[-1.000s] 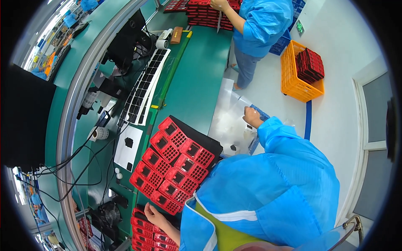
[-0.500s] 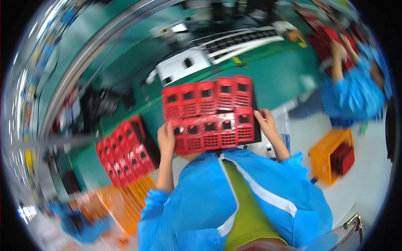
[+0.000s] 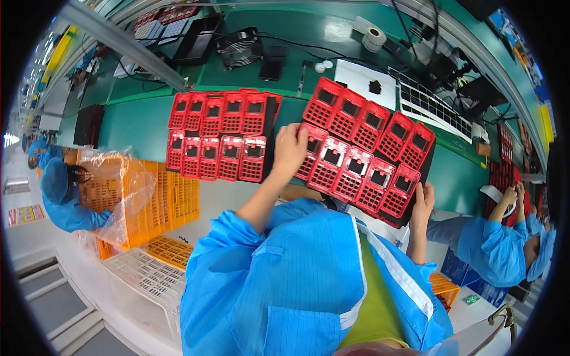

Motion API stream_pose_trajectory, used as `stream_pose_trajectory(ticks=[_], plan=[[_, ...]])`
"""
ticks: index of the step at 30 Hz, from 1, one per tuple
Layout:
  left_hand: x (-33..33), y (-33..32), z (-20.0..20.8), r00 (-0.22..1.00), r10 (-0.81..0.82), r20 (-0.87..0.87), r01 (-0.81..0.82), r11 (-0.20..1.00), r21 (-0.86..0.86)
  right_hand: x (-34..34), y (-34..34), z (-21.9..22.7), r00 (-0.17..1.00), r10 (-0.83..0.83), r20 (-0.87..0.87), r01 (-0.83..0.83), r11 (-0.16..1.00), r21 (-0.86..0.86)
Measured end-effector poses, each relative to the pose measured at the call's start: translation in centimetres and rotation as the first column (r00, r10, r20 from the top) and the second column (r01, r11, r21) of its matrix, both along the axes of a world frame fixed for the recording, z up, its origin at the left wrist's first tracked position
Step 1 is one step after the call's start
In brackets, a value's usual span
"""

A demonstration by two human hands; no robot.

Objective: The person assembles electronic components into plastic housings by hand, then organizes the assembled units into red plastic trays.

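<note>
I hold a black tray (image 3: 427,166) tilted in front of my body, its right end lower than its left. Two rows of red plastic casings (image 3: 358,168) fill it, each with a square window and a grid of keypad holes. My left hand (image 3: 291,147) grips its left edge, and my right hand (image 3: 423,203) is closed on the lower right edge; fingers underneath are hidden. Just left of my left hand, another black tray (image 3: 269,133) of similar red casings (image 3: 215,113) lies at the bench edge, apparently stacked on more.
The green bench (image 3: 133,132) bears a fan (image 3: 239,50), a label roll (image 3: 373,39), a white sheet (image 3: 356,77) and a black-gridded panel (image 3: 436,105). Orange crates (image 3: 178,190) and a white crate (image 3: 145,276) stand at left. Co-workers in blue sit left (image 3: 65,202) and right (image 3: 490,249).
My view has turned left. The held tray has gone from nearly level to tilted down at its right, and its left end now sits close to the other tray. Both hands keep their grip.
</note>
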State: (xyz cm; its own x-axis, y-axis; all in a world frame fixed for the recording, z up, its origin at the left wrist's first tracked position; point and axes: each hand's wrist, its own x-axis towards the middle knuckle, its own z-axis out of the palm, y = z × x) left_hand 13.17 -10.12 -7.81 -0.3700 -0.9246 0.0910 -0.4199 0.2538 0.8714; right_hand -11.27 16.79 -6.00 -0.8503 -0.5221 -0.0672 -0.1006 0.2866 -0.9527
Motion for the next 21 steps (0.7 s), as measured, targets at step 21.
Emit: stream_pose_trajectory(ticks=[21], plan=[[33.9, -16.0, -5.6, 0.93, 0.352, 0.105, -0.362, 0.927, 0.1, 21.6, -26.1, -7.7, 0.807, 0.322, 0.495, -0.273, 0.947, -0.171]])
